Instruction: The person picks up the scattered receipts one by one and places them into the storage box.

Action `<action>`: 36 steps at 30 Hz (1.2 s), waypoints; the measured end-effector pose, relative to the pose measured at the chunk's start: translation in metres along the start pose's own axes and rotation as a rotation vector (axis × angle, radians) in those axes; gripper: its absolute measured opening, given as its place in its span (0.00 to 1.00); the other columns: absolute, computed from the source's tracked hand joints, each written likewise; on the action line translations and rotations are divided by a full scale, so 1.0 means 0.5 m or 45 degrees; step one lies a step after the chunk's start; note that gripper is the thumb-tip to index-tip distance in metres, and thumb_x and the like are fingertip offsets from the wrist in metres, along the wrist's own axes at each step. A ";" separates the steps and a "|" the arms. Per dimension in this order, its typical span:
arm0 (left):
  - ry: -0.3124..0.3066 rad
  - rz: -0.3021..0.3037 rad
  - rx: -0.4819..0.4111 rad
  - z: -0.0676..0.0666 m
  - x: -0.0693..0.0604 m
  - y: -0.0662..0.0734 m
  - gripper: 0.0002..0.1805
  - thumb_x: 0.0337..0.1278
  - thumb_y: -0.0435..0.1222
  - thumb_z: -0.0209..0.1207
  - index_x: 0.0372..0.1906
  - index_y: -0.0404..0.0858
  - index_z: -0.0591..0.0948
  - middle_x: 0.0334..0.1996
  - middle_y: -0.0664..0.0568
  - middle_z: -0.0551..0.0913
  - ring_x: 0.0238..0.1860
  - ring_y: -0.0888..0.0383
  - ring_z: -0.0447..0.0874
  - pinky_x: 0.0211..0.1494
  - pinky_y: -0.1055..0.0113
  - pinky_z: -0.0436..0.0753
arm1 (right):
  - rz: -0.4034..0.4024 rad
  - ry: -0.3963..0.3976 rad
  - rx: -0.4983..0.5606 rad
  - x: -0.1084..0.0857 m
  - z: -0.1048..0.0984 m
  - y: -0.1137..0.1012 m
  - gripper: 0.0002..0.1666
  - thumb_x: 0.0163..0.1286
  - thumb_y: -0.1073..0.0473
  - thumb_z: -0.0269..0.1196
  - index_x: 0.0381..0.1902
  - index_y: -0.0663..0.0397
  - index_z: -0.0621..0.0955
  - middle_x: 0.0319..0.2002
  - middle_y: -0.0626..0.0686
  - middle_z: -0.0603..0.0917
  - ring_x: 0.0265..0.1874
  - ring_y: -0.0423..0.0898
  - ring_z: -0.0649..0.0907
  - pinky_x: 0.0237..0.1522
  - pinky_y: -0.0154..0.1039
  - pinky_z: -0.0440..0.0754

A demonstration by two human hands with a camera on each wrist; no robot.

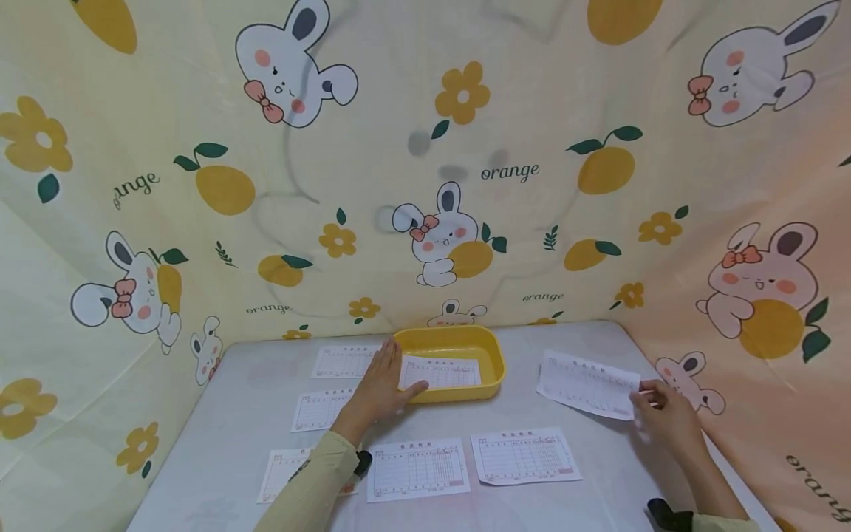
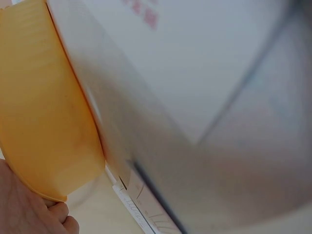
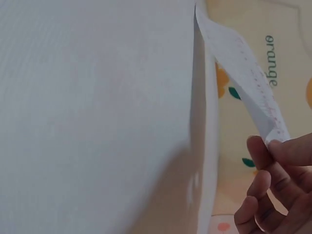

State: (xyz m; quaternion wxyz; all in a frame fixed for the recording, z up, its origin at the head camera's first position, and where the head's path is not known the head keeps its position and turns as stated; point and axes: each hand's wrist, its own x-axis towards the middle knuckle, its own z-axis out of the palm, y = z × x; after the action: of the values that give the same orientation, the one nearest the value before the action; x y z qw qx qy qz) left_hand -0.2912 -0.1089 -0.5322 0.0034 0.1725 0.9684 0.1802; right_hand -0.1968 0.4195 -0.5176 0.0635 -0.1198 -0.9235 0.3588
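In the head view, my left hand (image 1: 380, 384) rests against the left end of a yellow plastic tray (image 1: 500, 362), fingers extended along its rim and thumb at the front edge. A printed form (image 1: 442, 372) lies inside that tray. The tray's side (image 2: 48, 102) fills the left of the left wrist view, with part of my left hand (image 2: 24, 204) at its rim. On the right, my right hand (image 1: 668, 414) pinches the corner of another printed form (image 1: 588, 384), raised at that end. The right wrist view shows this form (image 3: 243, 73) between thumb and fingers of my right hand (image 3: 282, 180).
Several printed slips lie on the white table (image 1: 219, 414): a back slip (image 1: 339, 362), a middle-left slip (image 1: 315, 410), a front-left slip (image 1: 279, 473) partly under the left sleeve, and two front slips (image 1: 419, 469) (image 1: 525, 456). A patterned curtain (image 1: 532, 244) surrounds the table.
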 end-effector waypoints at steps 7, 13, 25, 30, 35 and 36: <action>-0.023 -0.016 0.024 -0.005 0.001 0.003 0.63 0.71 0.73 0.50 0.86 0.29 0.43 0.88 0.39 0.37 0.88 0.44 0.35 0.89 0.51 0.43 | -0.015 0.107 0.071 -0.003 0.018 -0.022 0.26 0.84 0.50 0.60 0.66 0.65 0.77 0.56 0.72 0.86 0.49 0.62 0.82 0.31 0.32 0.78; -0.027 -0.008 0.012 -0.007 0.001 0.003 0.62 0.72 0.71 0.51 0.86 0.28 0.43 0.88 0.38 0.37 0.88 0.43 0.36 0.89 0.50 0.43 | -0.038 0.143 0.134 -0.001 0.026 -0.039 0.24 0.83 0.51 0.62 0.65 0.64 0.79 0.54 0.69 0.88 0.50 0.62 0.83 0.31 0.28 0.79; -0.009 0.022 0.007 -0.009 0.001 0.005 0.61 0.73 0.70 0.52 0.85 0.27 0.46 0.88 0.37 0.39 0.88 0.43 0.35 0.89 0.51 0.42 | -0.143 0.193 0.204 0.003 0.043 -0.067 0.21 0.82 0.53 0.64 0.61 0.64 0.80 0.41 0.58 0.92 0.34 0.36 0.79 0.30 0.29 0.79; -0.017 0.009 -0.010 -0.003 0.002 0.002 0.62 0.73 0.70 0.52 0.86 0.27 0.45 0.88 0.37 0.38 0.88 0.43 0.34 0.89 0.51 0.43 | -0.169 0.238 0.203 0.002 0.046 -0.084 0.21 0.83 0.52 0.63 0.62 0.62 0.80 0.39 0.56 0.92 0.33 0.36 0.78 0.30 0.30 0.78; -0.017 0.005 0.005 -0.002 0.003 0.000 0.62 0.72 0.71 0.52 0.86 0.28 0.45 0.88 0.38 0.38 0.88 0.43 0.36 0.89 0.52 0.42 | -0.126 0.267 0.247 0.004 0.048 -0.109 0.23 0.83 0.50 0.63 0.65 0.60 0.79 0.39 0.54 0.91 0.33 0.36 0.79 0.30 0.29 0.79; -0.016 0.004 0.009 -0.003 0.003 0.000 0.62 0.72 0.71 0.52 0.86 0.28 0.45 0.88 0.38 0.38 0.88 0.43 0.36 0.89 0.52 0.41 | -0.123 0.275 0.261 0.005 0.049 -0.114 0.22 0.83 0.51 0.63 0.65 0.59 0.79 0.39 0.53 0.91 0.33 0.35 0.79 0.30 0.28 0.80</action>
State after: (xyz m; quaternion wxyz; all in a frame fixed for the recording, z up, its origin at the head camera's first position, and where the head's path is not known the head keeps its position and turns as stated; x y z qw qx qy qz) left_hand -0.2928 -0.1087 -0.5309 0.0085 0.1752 0.9687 0.1757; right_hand -0.2142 0.3638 -0.4969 0.1916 -0.1062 -0.8744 0.4329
